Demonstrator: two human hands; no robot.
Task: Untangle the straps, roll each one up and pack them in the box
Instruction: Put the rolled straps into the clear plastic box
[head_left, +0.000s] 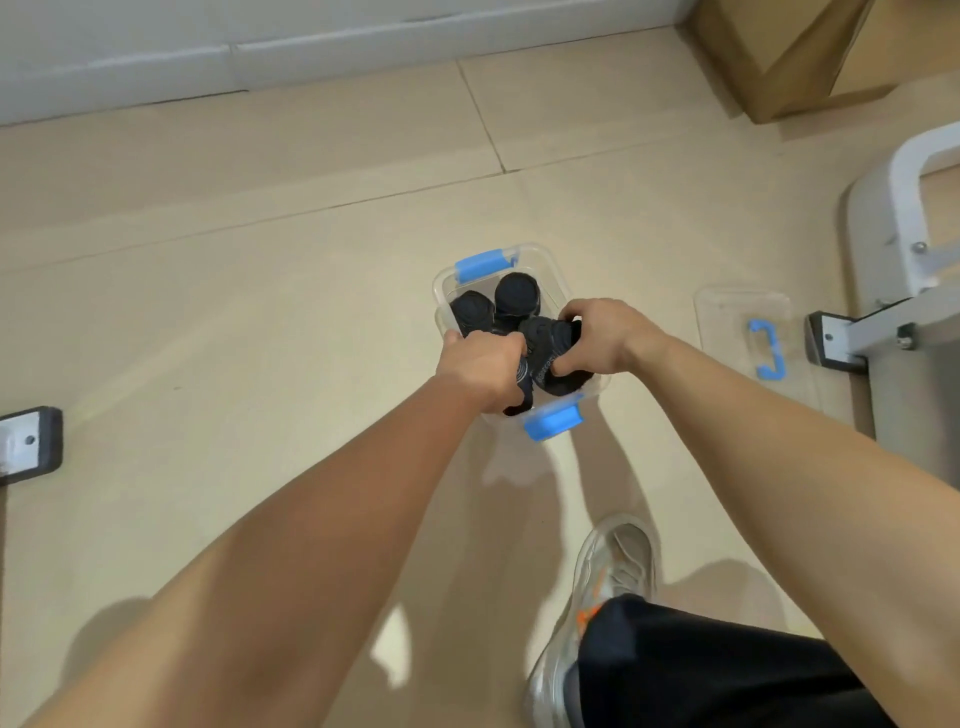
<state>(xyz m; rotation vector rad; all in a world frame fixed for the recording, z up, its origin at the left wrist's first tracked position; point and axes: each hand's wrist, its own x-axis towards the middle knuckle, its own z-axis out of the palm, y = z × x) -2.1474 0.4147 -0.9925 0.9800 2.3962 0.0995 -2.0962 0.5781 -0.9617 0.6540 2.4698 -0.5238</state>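
A: What are the hands doing?

B: Both are working at the near end of the box (546, 264). The left hand (483, 370) is clenching its fingers on the near roll (551, 344); the right hand (598, 336) is curling round the same dark bundle from the other side. I cannot tell whether that is one roll or two under there.

A: And the other straps?

B: The far rolls (517, 293) are sitting on end inside the box, touching each other, just beside the far latch (483, 265).

A: What are you worrying about?

B: By my guess, the webbing is wanting to spring open. If the fingers are letting go before the roll is wedged, a tail may be flopping over the rim and fouling the lid (727, 317). The box is looking light, and the floor (260, 312) smooth, so a push at the near end alone may be sliding or tipping it. The rolls may also be standing too high for the lid to be closing.

A: Materials?

B: The rolls are looking black, matte and woven; they are forming squat cylinders, and the near one is showing white print. The box is showing clear glossy plastic with rounded corners and blue latches. The lid is lying flat on the floor to the right, well apart, clear with a blue handle; the floor is showing pale tile.
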